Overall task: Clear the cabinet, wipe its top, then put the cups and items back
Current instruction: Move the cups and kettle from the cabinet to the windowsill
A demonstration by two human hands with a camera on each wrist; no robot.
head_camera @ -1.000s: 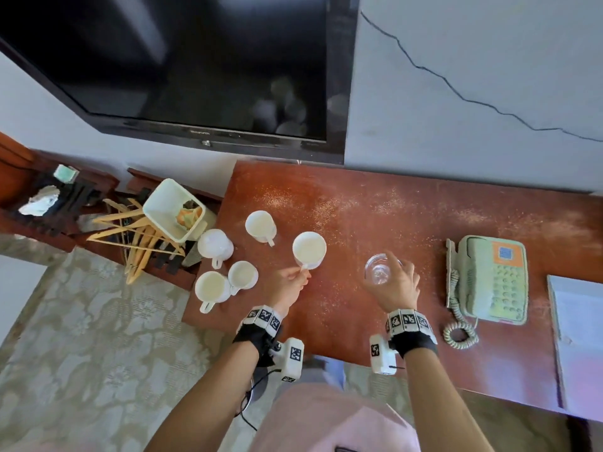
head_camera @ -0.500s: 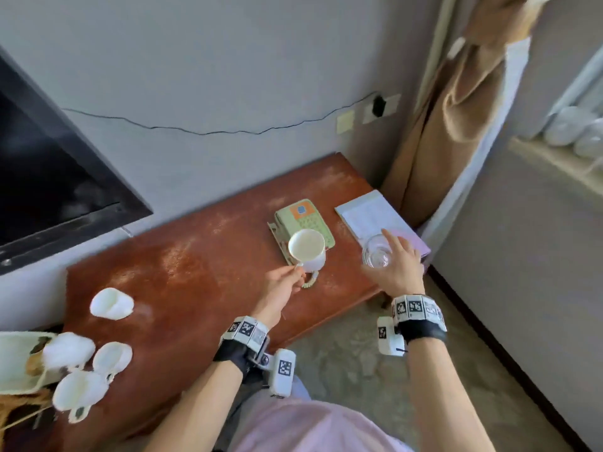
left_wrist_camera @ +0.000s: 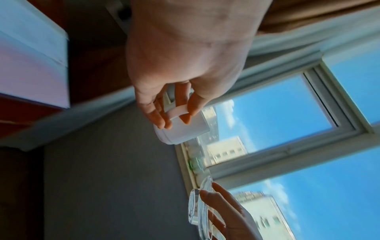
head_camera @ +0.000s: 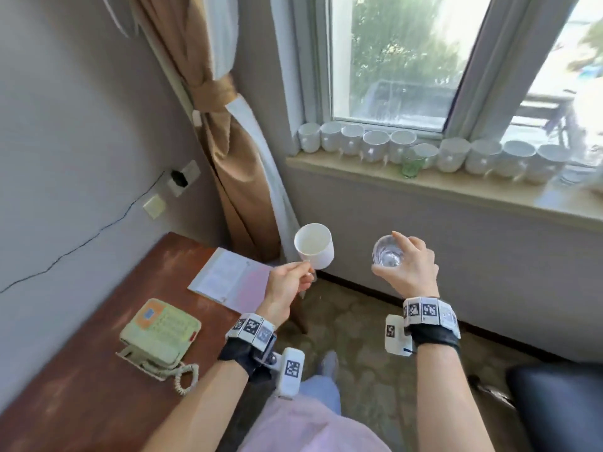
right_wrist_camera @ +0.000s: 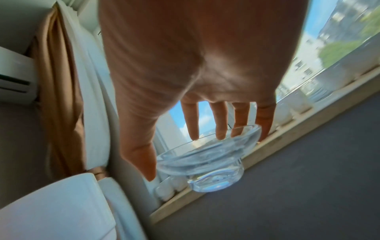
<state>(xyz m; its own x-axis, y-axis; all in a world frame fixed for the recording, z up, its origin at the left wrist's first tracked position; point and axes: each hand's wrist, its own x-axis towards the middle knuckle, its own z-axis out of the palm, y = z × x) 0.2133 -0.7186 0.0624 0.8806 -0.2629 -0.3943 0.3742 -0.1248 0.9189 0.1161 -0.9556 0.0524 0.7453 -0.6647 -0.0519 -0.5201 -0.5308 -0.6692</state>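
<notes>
Since the left hand [head_camera: 287, 285] pinches the white cup [head_camera: 315, 246] by its handle and the right hand [head_camera: 412, 267] claws the glass bowl [head_camera: 386, 252], both look breakable, the glass probably slick.

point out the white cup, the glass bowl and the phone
white cup [head_camera: 316, 252], head view, on its outer side wall
glass bowl [right_wrist_camera: 207, 160], right wrist view, on its clear side wall
phone [head_camera: 161, 331], head view, on the keypad face

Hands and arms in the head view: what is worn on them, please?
Both forearms are bare, with no sleeves. Each wrist has a black strap and a band of white blocks printed with black square markers, left and right. A small white camera box with a marker hangs under each wrist; a thin dark cable shows by the right one.
</notes>
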